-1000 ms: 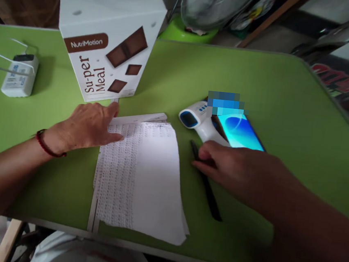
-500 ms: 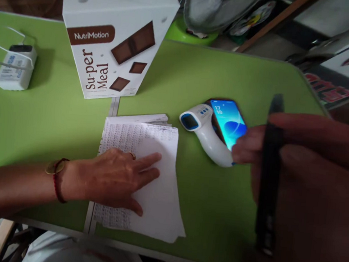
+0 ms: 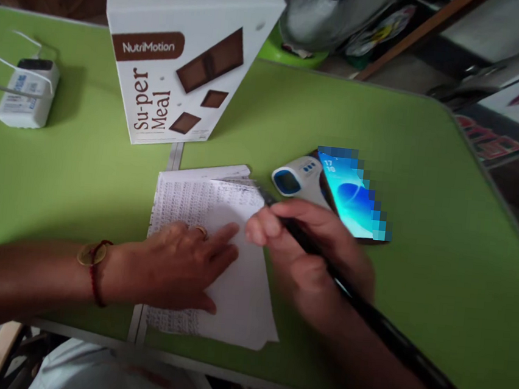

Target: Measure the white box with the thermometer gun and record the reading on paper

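My left hand (image 3: 188,265) lies flat with fingers spread on a sheet of paper (image 3: 240,296), pressing it against the green table. Rows of small handwriting fill the sheet's left side and top, while its lower right is blank. More paper shows beneath its top edge. Between the thumb and fingers of my right hand (image 3: 312,261) is a black pen (image 3: 367,315). Its tip points at the top right of the sheet; blur hides whether it touches. Just beyond that hand lies a white and blue infrared thermometer (image 3: 300,177), its handle partly covered by my fingers.
A phone (image 3: 351,191) with a lit screen lies beside the thermometer. Behind the paper stands a tall white NutriMotion box (image 3: 153,99). At the left is a white power adapter (image 3: 28,96) with cables. A fan (image 3: 313,16) stands past the far edge of the green table (image 3: 443,236).
My right hand has come left and down with the pen, from over the table's right side to the paper's top right. The pen has tilted over. My left hand stays on the sheet.
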`<state>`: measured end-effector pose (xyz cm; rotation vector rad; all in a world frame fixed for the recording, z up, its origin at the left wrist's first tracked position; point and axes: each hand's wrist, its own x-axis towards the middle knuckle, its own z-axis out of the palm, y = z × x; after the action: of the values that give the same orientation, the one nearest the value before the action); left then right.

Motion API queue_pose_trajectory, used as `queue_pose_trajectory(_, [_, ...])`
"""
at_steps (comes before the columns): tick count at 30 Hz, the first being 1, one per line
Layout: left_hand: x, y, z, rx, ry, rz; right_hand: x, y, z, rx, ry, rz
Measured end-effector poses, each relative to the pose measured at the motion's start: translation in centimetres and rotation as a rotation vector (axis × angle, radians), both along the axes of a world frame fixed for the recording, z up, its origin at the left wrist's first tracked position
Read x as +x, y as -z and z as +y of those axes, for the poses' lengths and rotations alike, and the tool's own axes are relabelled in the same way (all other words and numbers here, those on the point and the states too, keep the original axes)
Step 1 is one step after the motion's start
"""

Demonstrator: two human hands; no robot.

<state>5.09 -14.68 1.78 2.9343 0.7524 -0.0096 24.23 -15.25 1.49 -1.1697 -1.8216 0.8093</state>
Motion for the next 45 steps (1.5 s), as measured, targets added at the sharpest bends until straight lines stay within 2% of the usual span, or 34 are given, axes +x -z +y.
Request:
queue_pose_trajectory(3, [0.0,-0.2,-0.5,0.044,-0.003,0.003,-0.7,1.2,0.6,-0.118,0.036,0.205])
queue_pose_trajectory(7, [0.1,-0.5,-1.3,0.123,-0.02,0.032,-1.1,2.2,1.8,-0.21,0.221,0.249])
queue_pose_trajectory(14, [0.2,-0.5,-2.5,0.22,-0.007,0.05,-0.7,1.7,2.0,-0.163,0.308,-0.062])
queue_pose_trajectory(20, [0.2,-1.2,-3.4,0.305,-0.005,0.064,-1.0,2.0,1.8,-0.082,0.291,-0.156])
queue_pose_trajectory(24, [0.3,-1.9,-4.9,0.278,0.039,0.091,-1.0,2.1,1.9,-0.096,0.271,-0.168])
queue_pose_trajectory(28, [0.3,-1.1,-6.0,0.255,-0.006,0.001,-0.6,2.2,2.4,-0.094,0.285,-0.094])
queue_pose_trajectory(36, [0.4,0.3,-4.2,0.046,0.036,-0.131,0.1,0.4,2.1,-0.088,0.354,0.025])
queue_pose_trajectory(41, [0.4,0.8,-3.9,-0.046,0.067,-0.166,-0.6,-0.4,1.2,-0.105,0.246,0.033])
queue_pose_trajectory(45, [0.4,0.8,-3.7,-0.07,0.082,-0.159,-1.1,0.6,1.3,-0.127,0.201,0.033])
